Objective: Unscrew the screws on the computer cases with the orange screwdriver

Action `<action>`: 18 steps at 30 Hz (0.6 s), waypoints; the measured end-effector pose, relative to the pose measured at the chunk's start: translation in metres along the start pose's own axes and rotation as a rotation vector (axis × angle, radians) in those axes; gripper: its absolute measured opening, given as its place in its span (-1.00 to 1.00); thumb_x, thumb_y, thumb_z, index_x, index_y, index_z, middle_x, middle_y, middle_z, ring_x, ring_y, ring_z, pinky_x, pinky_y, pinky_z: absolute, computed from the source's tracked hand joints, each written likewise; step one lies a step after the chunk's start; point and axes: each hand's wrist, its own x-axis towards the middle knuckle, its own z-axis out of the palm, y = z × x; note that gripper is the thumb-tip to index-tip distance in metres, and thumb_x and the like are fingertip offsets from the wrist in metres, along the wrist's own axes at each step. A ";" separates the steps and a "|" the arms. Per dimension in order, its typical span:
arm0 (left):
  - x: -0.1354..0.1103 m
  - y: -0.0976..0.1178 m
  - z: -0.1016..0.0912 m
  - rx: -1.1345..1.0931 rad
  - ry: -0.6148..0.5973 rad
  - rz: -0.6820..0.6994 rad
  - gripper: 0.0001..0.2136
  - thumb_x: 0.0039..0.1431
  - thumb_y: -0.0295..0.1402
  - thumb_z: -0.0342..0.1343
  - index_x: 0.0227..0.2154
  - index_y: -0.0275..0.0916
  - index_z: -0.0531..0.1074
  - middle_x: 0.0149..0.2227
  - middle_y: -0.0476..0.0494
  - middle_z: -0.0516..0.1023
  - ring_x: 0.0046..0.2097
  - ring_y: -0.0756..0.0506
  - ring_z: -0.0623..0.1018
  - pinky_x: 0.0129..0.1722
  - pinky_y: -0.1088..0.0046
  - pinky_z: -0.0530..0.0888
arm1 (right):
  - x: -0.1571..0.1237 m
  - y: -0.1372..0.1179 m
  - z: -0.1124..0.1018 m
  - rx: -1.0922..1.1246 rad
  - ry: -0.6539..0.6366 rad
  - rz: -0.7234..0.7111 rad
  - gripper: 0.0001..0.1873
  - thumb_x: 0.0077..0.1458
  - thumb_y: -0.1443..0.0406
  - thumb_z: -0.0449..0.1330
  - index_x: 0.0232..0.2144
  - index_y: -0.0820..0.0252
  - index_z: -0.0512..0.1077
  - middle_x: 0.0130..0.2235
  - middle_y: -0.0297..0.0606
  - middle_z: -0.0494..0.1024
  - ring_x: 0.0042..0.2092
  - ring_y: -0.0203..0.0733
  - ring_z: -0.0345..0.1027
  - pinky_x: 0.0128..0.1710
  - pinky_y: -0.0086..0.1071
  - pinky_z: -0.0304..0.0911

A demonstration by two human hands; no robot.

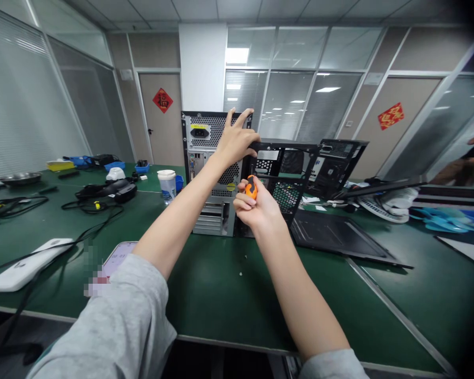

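head view: two bare hands at work, one screwdriver, orange and black; clock centred on it.

right hand: fingers and thumb closed around the screwdriver handle, shaft pointing up and away. cannot tell whether the tip touches anything.

left hand: between 11 and 12 o'clock, fingers spread over the top right corner of a computer case, thumb bent below.

case rear, toward 10 o'clock: one power socket, one yellow label above it, print too small to read; one round yellow sticker lower down. black open frame toward 3 o'clock; cannot tell if it is part of the same case.

second computer case: just above 3 o'clock. one black panel: flat on the green table, 4 o'clock. two pale specks: 6 o'clock.

one phone, lit, partly pixelated, and one white device, mark illegible: 8 o'clock. one cup: 9 o'clock.

two red signs on doors: left sign, between 10 and 11, reads "福"; right sign, 2 o'clock, gold characters not legible.
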 end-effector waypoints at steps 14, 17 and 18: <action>0.000 0.001 -0.002 0.018 -0.014 -0.001 -0.82 0.10 -0.28 0.14 -0.23 -0.12 0.52 -0.07 -0.15 0.56 0.30 -0.35 0.10 0.26 -0.18 -0.13 | -0.004 -0.004 0.000 -0.418 0.062 -0.171 -0.74 0.02 0.60 0.01 -0.54 0.20 0.17 -0.75 -0.60 0.08 -0.78 -0.58 -0.23 -0.82 -0.65 -0.29; 0.000 0.000 -0.001 0.017 0.005 0.003 -0.83 0.11 -0.28 0.13 -0.24 -0.12 0.52 -0.06 -0.15 0.56 0.30 -0.34 0.12 0.26 -0.17 -0.11 | -0.003 -0.006 -0.003 -0.533 0.009 -0.164 -0.76 0.03 0.57 0.02 -0.56 0.20 0.17 -0.74 -0.54 0.19 -0.79 -0.57 -0.20 -0.83 -0.64 -0.30; 0.000 -0.001 0.000 0.017 0.010 0.004 -0.83 0.11 -0.28 0.13 -0.24 -0.12 0.52 -0.05 -0.15 0.55 0.30 -0.34 0.12 0.26 -0.17 -0.10 | -0.002 -0.006 -0.004 -0.572 -0.026 -0.143 -0.76 0.05 0.53 0.03 -0.57 0.20 0.16 -0.72 -0.49 0.25 -0.79 -0.56 -0.19 -0.83 -0.63 -0.30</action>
